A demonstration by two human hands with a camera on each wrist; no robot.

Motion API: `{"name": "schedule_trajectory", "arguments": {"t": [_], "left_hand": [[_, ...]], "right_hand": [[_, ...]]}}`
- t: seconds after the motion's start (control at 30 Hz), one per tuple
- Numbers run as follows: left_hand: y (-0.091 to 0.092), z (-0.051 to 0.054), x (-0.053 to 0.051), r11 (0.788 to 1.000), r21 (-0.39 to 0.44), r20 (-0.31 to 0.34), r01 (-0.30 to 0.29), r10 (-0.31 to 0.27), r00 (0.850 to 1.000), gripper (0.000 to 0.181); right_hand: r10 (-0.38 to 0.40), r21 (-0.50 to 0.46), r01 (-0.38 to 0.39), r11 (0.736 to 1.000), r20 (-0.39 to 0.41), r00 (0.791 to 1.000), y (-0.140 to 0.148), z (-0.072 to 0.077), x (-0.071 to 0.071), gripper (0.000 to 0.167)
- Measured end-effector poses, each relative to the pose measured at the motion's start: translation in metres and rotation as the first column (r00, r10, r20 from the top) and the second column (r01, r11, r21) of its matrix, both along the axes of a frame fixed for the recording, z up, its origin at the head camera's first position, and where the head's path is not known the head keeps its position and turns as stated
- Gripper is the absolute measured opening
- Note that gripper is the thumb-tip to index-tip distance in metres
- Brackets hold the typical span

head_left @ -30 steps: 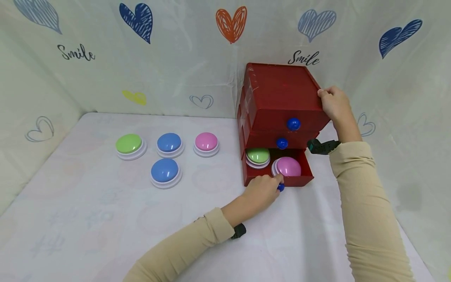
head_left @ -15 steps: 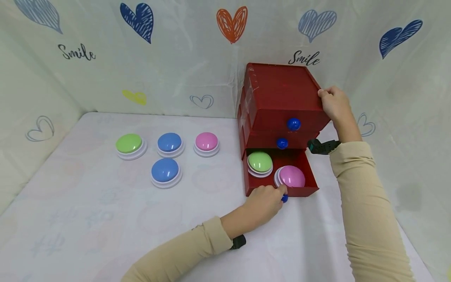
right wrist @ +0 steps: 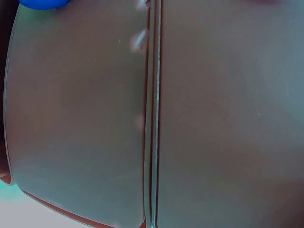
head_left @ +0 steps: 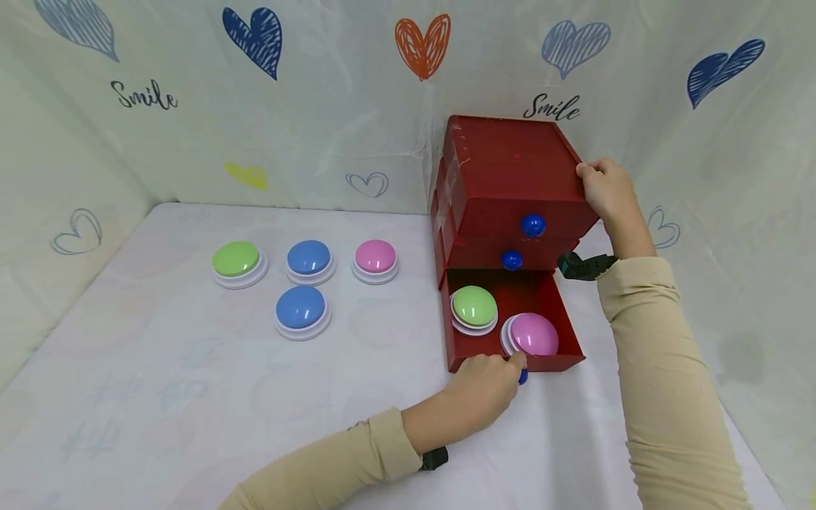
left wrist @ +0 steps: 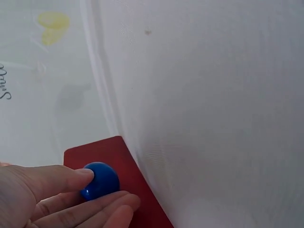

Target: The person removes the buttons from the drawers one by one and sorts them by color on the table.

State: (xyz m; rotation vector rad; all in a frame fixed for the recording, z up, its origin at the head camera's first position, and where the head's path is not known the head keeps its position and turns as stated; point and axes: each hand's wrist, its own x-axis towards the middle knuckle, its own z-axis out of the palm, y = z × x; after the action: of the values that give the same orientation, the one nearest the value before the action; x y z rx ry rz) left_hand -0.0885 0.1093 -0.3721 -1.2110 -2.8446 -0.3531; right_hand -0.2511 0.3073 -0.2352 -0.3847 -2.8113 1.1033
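A red drawer cabinet (head_left: 516, 159) stands toward the back right, its bottom drawer (head_left: 561, 361) pulled out. In that drawer a green push-button light (head_left: 474, 305) sits at the left, and a pink push-button light (head_left: 535, 333) leans tilted near the front. My left hand (head_left: 484, 389) pinches the drawer's blue knob (head_left: 523, 377). The left wrist view shows the thumb and fingers around this knob (left wrist: 105, 181). My right hand (head_left: 608, 193) holds the cabinet's top right edge, thumb on top; its other fingers are partly hidden. Red cabinet surfaces (right wrist: 85, 118) fill the right wrist view.
Left of the cabinet, on the white cloth, are a green button light (head_left: 236, 259), two blue ones (head_left: 309, 257) and a pink one (head_left: 375, 256). The upper two drawers are closed, with blue knobs (head_left: 533, 225). A printed curtain (head_left: 306, 127) hangs behind.
My left hand has moved toward me, sliding the bottom drawer further out with both button lights inside. My right hand has stayed on the cabinet's edge.
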Motion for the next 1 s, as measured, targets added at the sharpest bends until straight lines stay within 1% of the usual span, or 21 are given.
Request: {"name": "schedule_trajectory", "arguments": {"t": [0.13, 0.3, 0.4, 0.5, 0.7, 0.83, 1.0], "left_hand": [[0.0002, 0.0005, 0.0041, 1.000, -0.017, 0.011, 0.003, -0.003, 1.000, 0.033], [0.0002, 0.0004, 0.0082, 1.000, -0.020, -0.010, 0.012, -0.012, 1.000, 0.032], [0.0002, 0.0004, 0.0081, 1.000, -0.012, -0.014, 0.016, -0.016, 1.000, 0.031], [0.0001, 0.0010, 0.0075, 1.000, -0.009, -0.001, 0.018, -0.018, 1.000, 0.030], [-0.0008, 0.0020, 0.0069, 1.000, -0.019, 0.018, 0.016, -0.016, 1.000, 0.029], [-0.0029, 0.0031, 0.0065, 1.000, 0.006, 0.066, 0.012, -0.012, 0.998, 0.027], [-0.0070, 0.0057, 0.0049, 0.998, 0.057, 0.144, 0.014, -0.022, 0.989, 0.029]], "right_hand": [[-0.005, 0.009, 0.005, 1.000, -0.001, 1.000, -0.0001, 0.0001, -0.0005, 0.058], [-0.011, 0.021, 0.011, 1.000, -0.005, 1.000, -0.0005, 0.0009, -0.0013, 0.058], [-0.015, 0.029, 0.016, 0.999, -0.017, 1.000, -0.0013, 0.0010, -0.0019, 0.057], [-0.019, 0.040, 0.020, 0.999, -0.021, 1.000, -0.0010, 0.0010, -0.0030, 0.057], [-0.024, 0.026, 0.024, 0.999, -0.001, 1.000, 0.0001, 0.0016, -0.0037, 0.057], [-0.023, 0.024, 0.023, 0.999, 0.003, 1.000, 0.0007, 0.0017, -0.0035, 0.057], [-0.024, 0.025, 0.024, 0.999, 0.002, 1.000, 0.0006, 0.0019, -0.0034, 0.056]]}}
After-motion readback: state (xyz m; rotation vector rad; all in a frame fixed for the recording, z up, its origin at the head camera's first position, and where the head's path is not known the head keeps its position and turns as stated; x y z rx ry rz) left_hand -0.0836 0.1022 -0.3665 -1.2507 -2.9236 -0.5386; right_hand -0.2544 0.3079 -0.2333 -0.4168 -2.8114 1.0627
